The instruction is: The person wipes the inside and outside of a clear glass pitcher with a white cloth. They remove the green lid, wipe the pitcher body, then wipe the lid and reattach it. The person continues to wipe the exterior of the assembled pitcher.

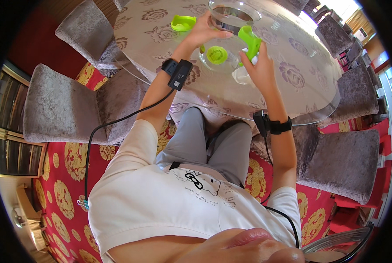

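Observation:
My right hand [260,67] grips a bright green plastic piece [250,41] with small white parts beside the fingers. My left hand [207,31] has thumb and fingers spread at the near left side of a clear glass bowl [233,21] with dark contents; whether it grips something transparent, I cannot tell. Between and below the hands lies a clear round container [220,65], with a green disc [217,55] showing through it. A whitish, crumpled-looking item [242,76] is under my right hand. Left of my left hand sits another green plastic piece [183,23], dish-like with a wavy edge.
The round glass tabletop [298,95] covers a floral cloth and has a curved near edge. Grey velvet chairs stand at left [61,102] and right [342,161]. Black cables [117,116] run from the devices strapped to both wrists.

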Motion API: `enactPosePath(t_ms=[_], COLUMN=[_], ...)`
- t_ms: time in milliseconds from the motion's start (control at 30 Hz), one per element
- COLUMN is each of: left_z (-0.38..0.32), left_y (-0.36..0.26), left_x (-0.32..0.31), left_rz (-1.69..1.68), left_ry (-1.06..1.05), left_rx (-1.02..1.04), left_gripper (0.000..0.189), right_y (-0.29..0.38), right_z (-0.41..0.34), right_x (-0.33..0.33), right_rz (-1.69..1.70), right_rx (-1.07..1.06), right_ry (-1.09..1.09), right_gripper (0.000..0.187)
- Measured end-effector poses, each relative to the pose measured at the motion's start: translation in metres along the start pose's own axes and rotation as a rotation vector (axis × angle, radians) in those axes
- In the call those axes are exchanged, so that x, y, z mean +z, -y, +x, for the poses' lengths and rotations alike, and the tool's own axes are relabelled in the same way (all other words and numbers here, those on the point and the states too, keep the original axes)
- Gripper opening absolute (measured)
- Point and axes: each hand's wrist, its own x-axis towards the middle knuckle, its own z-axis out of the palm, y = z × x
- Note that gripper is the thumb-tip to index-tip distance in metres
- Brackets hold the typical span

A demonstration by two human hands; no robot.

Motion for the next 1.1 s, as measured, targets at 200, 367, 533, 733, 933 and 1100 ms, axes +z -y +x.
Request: enactPosePath(t_ms=[200,367,533,733,933,1100], left_z=[-0.004,-0.004,-0.001,-0.007,-0.002,0.017], left_y=[-0.007,-0.005,0.014,0.046,0.098,0.128], left_x=[-0.002,-0.009,-0.030,-0.093,-0.132,-0.144], left_rz=[-0.012,0.142,0.205,0.708,1.276,1.153], left_ry=[0.015,0.039,0.139,-0.167,-0.179,-0.124], left_rx=[-0.038,0.014,0.084,-0.248,-0.445,-0.574], left_gripper=[0.093,0.092,0.095,0.123,0.139,0.144], right_y=[-0.002,0.004,0.006,-0.008,0.013,0.024], right_z=[0.000,-0.001,-0.011,-0.039,-0.083,-0.094], right_x=[-0.001,-0.003,-0.010,-0.048,-0.093,-0.116], right_rz=[0.058,0.185,0.207,0.151,0.486,0.451], right_rx=[0.043,0.099,0.147,0.252,0.501,0.464], right_ry=[0.028,0.025,-0.032,-0.203,-0.350,-0.424], right_gripper=[0.058,0.063,0.063,0.046,0.027,0.028])
